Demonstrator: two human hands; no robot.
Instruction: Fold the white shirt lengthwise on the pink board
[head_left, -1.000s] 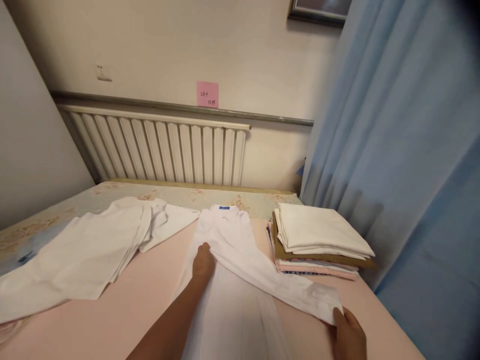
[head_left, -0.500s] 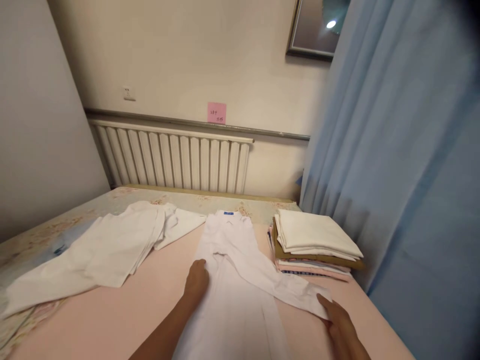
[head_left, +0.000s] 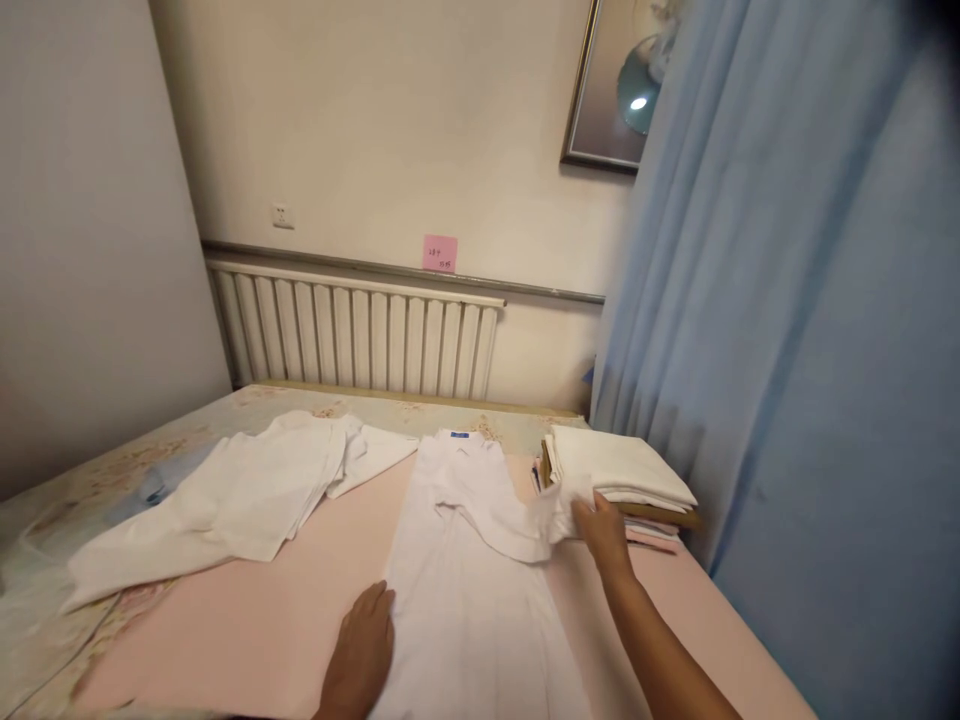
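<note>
A long white shirt (head_left: 465, 620) lies on the pink cloth with its collar and blue label at the far end. One sleeve (head_left: 517, 530) crosses its front and bends up to the right. The cuff end is pinched in my right hand (head_left: 604, 530), lifted in front of the folded stack. My left hand (head_left: 364, 640) rests flat along the shirt's left edge, fingers stretched out and holding nothing. The shirt's lower end runs out of view at the bottom.
Another white garment (head_left: 240, 490) lies loosely on the left, over something light blue (head_left: 157, 485). A stack of folded cloth (head_left: 619, 465) stands at the right, by a blue curtain (head_left: 750, 300). Behind the bed are a radiator (head_left: 360, 335) and a wall with a pink note (head_left: 440, 253).
My right hand has swung the cuff up and to the left, from near the bed's right side. My left hand has slid down along the shirt's edge and flattened. The view has shifted slightly.
</note>
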